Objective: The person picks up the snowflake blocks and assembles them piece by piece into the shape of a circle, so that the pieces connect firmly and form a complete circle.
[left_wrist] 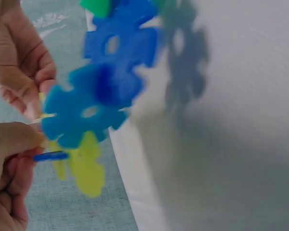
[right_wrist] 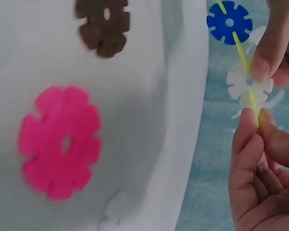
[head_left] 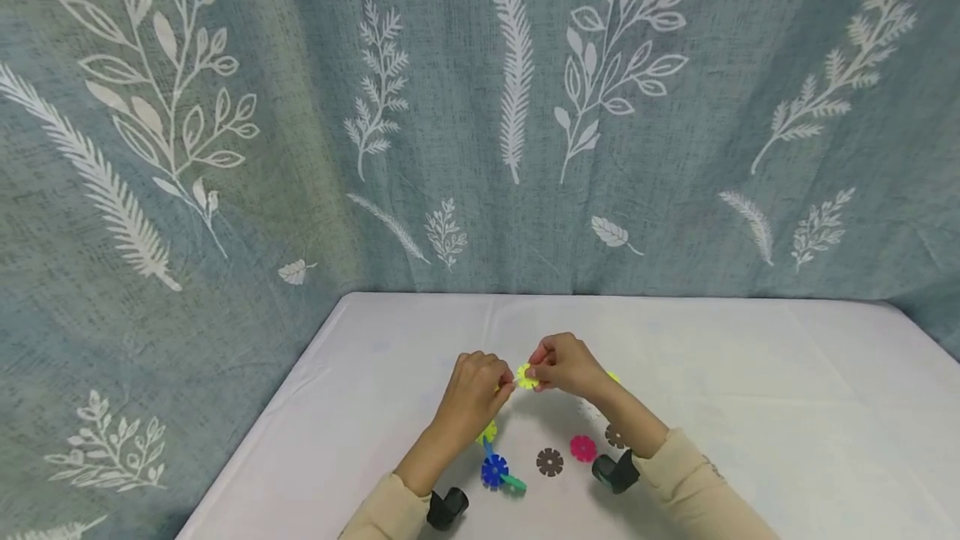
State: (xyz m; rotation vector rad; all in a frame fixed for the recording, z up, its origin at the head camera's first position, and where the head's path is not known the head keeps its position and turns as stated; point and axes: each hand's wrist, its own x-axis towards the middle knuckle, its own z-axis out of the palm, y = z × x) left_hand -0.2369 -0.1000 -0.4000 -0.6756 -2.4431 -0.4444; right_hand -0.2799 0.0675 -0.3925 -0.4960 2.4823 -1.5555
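Note:
My left hand (head_left: 472, 394) pinches a translucent white notched flower disc (right_wrist: 238, 87) between thumb and fingers. Opposite it, my right hand (head_left: 567, 367) pinches a yellow flower disc (head_left: 527, 376), whose edge meets the white one. From the left hand hangs a chain of interlocked discs: a dark blue disc (right_wrist: 229, 22), a yellow disc (left_wrist: 89, 163), a light blue disc (left_wrist: 82, 113), a blue disc (head_left: 493, 471) and a green disc (head_left: 513, 482) at the lower end. Fingers hide part of the joint between the white and yellow discs.
On the white-covered table (head_left: 750, 390) lie a pink disc (head_left: 582, 448), a brown disc (head_left: 550, 462) and a second brown disc (head_left: 615, 436) by the right sleeve. Clear discs (head_left: 588, 408) and a partly hidden yellow disc (head_left: 613, 376) are near the right forearm. A patterned curtain (head_left: 450, 107) hangs behind.

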